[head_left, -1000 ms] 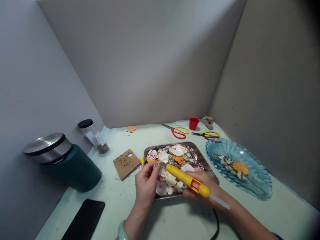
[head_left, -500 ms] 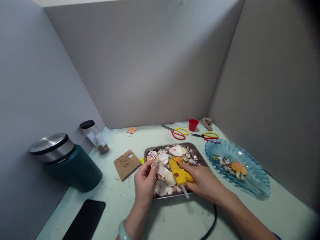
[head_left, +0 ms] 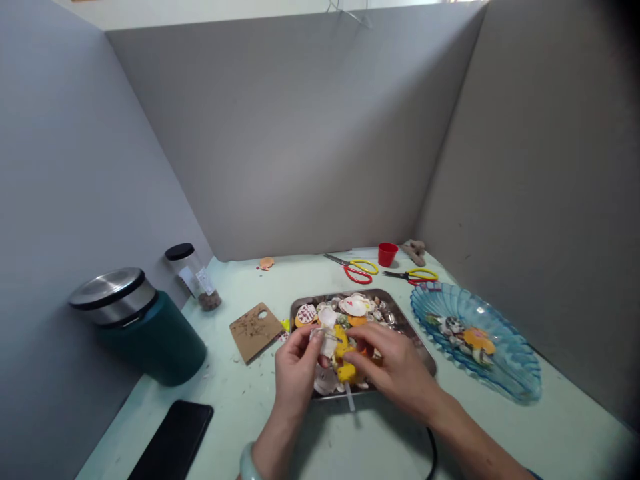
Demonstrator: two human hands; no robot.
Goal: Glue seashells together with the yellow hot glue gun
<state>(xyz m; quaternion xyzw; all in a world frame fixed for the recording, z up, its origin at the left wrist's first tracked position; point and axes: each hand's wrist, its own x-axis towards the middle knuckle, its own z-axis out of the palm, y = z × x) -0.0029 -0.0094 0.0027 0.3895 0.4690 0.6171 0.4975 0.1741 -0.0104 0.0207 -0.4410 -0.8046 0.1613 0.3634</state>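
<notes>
Over a metal tray (head_left: 423,353) of seashells, my right hand (head_left: 393,360) is closed round a yellow glue gun (head_left: 345,363). A clear glue stick (head_left: 350,398) pokes out of the gun's back end, toward me. The nozzle points away, up beside the fingers of my left hand (head_left: 299,367). Those fingers pinch a small whitish piece, which looks like a shell (head_left: 316,331); they hide most of it. Below both hands lie white shells, one with a red mark (head_left: 354,305), and a brown-speckled one (head_left: 306,313).
On the left are a teal flask (head_left: 155,340), a black phone (head_left: 173,437), a jar (head_left: 200,283) and a brown board (head_left: 256,331). Scissors (head_left: 357,267), pliers-like cutters (head_left: 413,275) and a red cup (head_left: 387,254) sit at the back. A blue glass dish (head_left: 520,363) stands right. A black cord (head_left: 432,453) hangs near my right forearm.
The glue gun has moved left and turned more upright, its nozzle now near the piece in my left hand. The view has tilted up slightly.
</notes>
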